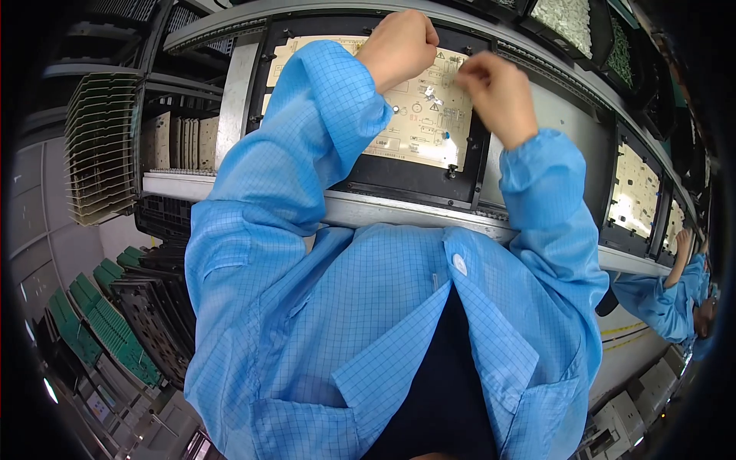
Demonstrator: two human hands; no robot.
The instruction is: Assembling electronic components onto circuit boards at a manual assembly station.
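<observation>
A cream circuit board point(397, 155) printed with part outlines lies in a black frame point(368, 175) on the conveyor line before me. My left hand point(400, 47) is over the far part of the board, its fingers curled closed and their tips turned away from view. Above the board's right edge is my right hand point(500, 96), slightly blurred, with thumb and fingers drawn together. Anything held in either hand is too small or hidden to tell. A small blue component point(446, 135) and a shiny metal part point(431, 95) sit on the board.
Metal rails point(414, 211) run along the conveyor. Bins of white parts point(563, 21) and green parts point(621, 52) stand beyond it. More framed boards point(636, 188) are at right, near another person point(667, 299). Board racks point(103, 146) stand at left.
</observation>
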